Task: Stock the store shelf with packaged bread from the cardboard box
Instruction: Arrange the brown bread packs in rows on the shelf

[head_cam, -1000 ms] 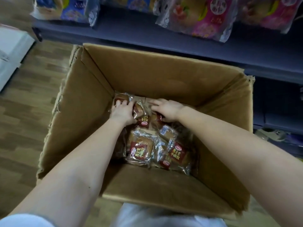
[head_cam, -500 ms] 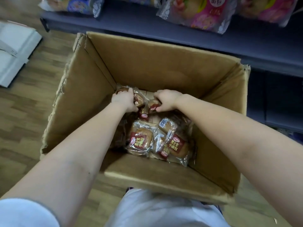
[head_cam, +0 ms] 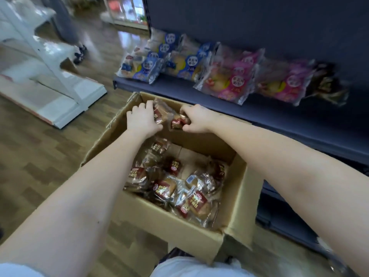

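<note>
An open cardboard box [head_cam: 171, 232] stands on the floor in front of a dark shelf [head_cam: 279, 114]. Inside lie several clear bread packs with red labels [head_cam: 179, 192]. My left hand [head_cam: 142, 118] grips one bread pack [head_cam: 159, 112] above the box's far edge. Beside it, my right hand [head_cam: 196, 118] grips a second bread pack [head_cam: 177, 122]. Both packs are lifted out of the pile, close under the shelf's front lip.
The shelf carries blue bread packs [head_cam: 151, 64] at the left, pink ones [head_cam: 231, 80] in the middle and dark ones [head_cam: 329, 84] at the right. A white rack [head_cam: 60, 96] stands on the wooden floor at the left. A lower dark shelf [head_cam: 289, 220] sits right of the box.
Both hands closed on bread packs at the bottom of the box and lifted them up to the far rim. The view tilted up toward the shelf.
</note>
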A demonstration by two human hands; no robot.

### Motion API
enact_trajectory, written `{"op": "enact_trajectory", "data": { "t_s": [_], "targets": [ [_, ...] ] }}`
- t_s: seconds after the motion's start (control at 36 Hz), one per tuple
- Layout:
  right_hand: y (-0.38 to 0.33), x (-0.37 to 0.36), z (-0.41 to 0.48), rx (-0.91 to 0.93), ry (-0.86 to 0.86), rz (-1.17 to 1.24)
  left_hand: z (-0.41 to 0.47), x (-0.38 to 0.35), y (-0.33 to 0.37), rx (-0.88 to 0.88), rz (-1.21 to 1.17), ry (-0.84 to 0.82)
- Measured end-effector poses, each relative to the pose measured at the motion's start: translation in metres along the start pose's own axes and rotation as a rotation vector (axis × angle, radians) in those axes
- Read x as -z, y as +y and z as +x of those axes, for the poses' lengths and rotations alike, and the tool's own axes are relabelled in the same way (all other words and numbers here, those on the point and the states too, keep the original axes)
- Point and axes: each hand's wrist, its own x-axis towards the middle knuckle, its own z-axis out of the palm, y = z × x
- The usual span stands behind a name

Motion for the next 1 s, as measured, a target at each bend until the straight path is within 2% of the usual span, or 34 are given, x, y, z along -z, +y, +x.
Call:
{"op": "enact_trajectory", "data": {
  "t_s": [0.19,0.44,0.81,1.0],
  "targets": [
    [0.011,0.046,-0.032,-0.021,0.226,0.234,-0.010,0.042,0.032,0.097,-0.119,0.182],
    [0.073,0.077,-0.076,-0.148,0.470,0.109,-0.012,0.052,0.092,0.036,-0.177,0.288],
    [0.183,0.100,-0.205,-0.493,0.582,0.107,-0.010,0.037,0.251,-0.353,-0.082,0.131],
    [0.234,0.092,-0.286,-0.673,0.594,0.163,-0.030,0.013,0.334,-0.482,-0.161,0.008]
  ]
}}
